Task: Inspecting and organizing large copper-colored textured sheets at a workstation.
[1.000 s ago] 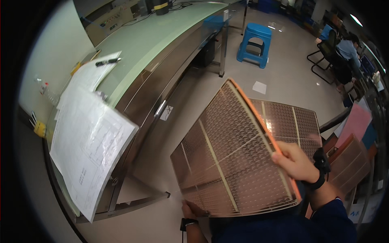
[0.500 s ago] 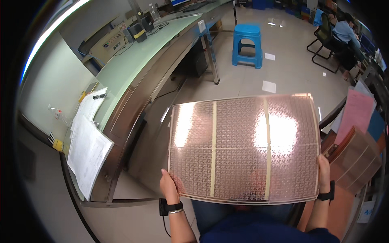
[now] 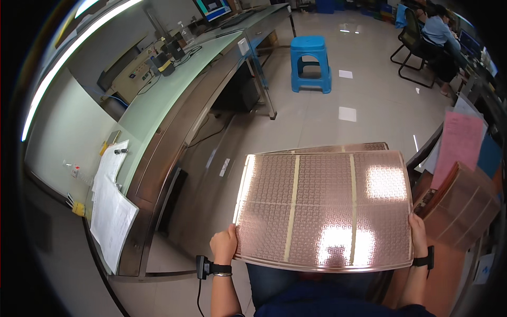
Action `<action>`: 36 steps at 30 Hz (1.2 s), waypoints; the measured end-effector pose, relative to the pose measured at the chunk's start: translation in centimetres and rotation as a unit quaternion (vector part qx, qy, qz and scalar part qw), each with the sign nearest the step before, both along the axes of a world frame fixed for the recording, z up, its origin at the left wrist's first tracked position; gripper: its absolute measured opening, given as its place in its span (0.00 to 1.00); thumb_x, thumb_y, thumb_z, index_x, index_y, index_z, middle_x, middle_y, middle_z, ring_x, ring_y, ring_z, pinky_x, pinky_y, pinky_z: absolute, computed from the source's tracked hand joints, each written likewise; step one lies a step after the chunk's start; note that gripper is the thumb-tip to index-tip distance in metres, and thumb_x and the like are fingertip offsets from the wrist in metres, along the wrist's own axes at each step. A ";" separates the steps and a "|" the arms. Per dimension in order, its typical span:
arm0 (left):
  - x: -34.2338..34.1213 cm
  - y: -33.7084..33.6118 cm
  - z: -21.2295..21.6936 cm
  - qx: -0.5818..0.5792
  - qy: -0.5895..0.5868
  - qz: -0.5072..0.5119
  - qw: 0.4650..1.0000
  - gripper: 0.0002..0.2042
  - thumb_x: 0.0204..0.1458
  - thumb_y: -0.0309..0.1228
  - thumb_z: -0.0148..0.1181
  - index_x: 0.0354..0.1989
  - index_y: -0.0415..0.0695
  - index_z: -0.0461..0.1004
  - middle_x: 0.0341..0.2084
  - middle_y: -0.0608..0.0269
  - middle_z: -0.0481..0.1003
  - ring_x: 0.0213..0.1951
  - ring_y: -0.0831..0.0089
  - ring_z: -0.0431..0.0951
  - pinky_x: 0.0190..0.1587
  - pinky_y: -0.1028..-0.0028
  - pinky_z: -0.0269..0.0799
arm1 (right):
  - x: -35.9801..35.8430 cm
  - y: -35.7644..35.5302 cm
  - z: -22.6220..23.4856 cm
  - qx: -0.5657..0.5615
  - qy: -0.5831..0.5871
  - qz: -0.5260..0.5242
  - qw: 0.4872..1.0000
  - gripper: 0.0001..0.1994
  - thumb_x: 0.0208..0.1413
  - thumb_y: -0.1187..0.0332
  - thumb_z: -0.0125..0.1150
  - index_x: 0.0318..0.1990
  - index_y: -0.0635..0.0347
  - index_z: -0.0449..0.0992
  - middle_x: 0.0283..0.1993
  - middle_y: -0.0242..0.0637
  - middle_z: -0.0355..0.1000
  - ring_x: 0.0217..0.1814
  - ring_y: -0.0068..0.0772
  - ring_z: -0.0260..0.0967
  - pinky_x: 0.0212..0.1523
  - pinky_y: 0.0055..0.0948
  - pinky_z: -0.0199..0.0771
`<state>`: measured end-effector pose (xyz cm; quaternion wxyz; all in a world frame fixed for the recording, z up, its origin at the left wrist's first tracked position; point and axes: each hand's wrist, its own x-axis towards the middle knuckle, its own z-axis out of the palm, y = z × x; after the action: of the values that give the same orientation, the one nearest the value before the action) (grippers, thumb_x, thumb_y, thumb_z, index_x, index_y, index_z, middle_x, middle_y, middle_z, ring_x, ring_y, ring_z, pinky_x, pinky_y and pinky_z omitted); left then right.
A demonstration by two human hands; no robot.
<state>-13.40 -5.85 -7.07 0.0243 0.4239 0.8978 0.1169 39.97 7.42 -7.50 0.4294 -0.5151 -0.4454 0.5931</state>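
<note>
A large copper-coloured circuit board panel [image 3: 322, 211] with rows of small repeated patterns and pale dividing strips lies across my lap. My left hand [image 3: 224, 245] is closed on its left edge near the lower corner. On the opposite edge, my right hand [image 3: 417, 236] grips the panel, thumb up along the side. A second copper panel [image 3: 369, 147] shows as a strip beyond the far edge, slightly askew to the top one; most of it is hidden. Bright light reflects off the upper panel.
To the left runs a green-topped workbench [image 3: 169, 100] with papers [image 3: 113, 216] on it. A blue stool [image 3: 310, 66] stands ahead on the floor. More copper panels [image 3: 465, 206] lean at right, near a pink sheet [image 3: 457, 142]. A seated person [image 3: 439, 37] works far right.
The top panel has come down and closer to my lap, and its glare has shifted. The far edge of a second panel now shows behind it. Both hands keep their grip.
</note>
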 end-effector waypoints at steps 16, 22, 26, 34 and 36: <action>1.1 0.7 -0.7 0.058 -0.048 0.001 0.997 0.22 0.57 0.44 0.41 0.25 0.39 0.74 0.21 0.44 0.73 0.26 0.45 0.73 0.29 0.56 0.67 | 2.8 0.9 2.1 0.108 -0.324 -0.083 0.936 0.14 0.60 0.67 0.46 0.50 0.61 0.69 0.43 0.34 0.70 0.38 0.23 0.68 0.37 0.21 0.70; 1.3 0.9 -0.2 0.089 -0.083 -0.024 0.992 0.20 0.58 0.42 0.40 0.26 0.39 0.72 0.23 0.44 0.73 0.27 0.44 0.72 0.29 0.55 0.66 | -2.2 0.0 -1.4 0.196 -0.446 -0.101 0.867 0.18 0.59 0.70 0.44 0.57 0.61 0.62 0.58 0.45 0.60 0.58 0.39 0.60 0.57 0.31 0.59; 0.9 0.7 -0.8 0.104 -0.079 -0.021 0.991 0.19 0.58 0.41 0.40 0.27 0.38 0.72 0.23 0.44 0.73 0.28 0.44 0.72 0.30 0.55 0.66 | -5.4 -0.7 -0.3 0.230 -0.507 -0.068 0.828 0.20 0.60 0.70 0.39 0.60 0.61 0.58 0.64 0.47 0.52 0.64 0.46 0.52 0.62 0.35 0.52; 2.2 0.9 1.4 0.088 -0.024 -0.032 0.995 0.19 0.57 0.39 0.41 0.27 0.37 0.73 0.21 0.42 0.73 0.26 0.44 0.72 0.30 0.54 0.67 | -5.5 -0.8 -0.6 0.239 -0.483 -0.054 0.841 0.21 0.60 0.70 0.39 0.61 0.62 0.57 0.65 0.46 0.52 0.64 0.46 0.52 0.62 0.34 0.52; 2.5 0.9 2.6 0.166 -0.007 -0.029 0.986 0.18 0.57 0.36 0.42 0.25 0.36 0.72 0.19 0.42 0.72 0.25 0.44 0.72 0.28 0.56 0.67 | -5.2 -0.7 -1.0 0.240 -0.471 -0.043 0.848 0.21 0.60 0.71 0.39 0.61 0.62 0.56 0.65 0.46 0.51 0.65 0.46 0.51 0.62 0.33 0.52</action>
<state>-10.85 -4.95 -4.42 -0.0364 0.4471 0.8531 0.2665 34.82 6.70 -8.52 0.3032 -0.6324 -0.7000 0.1344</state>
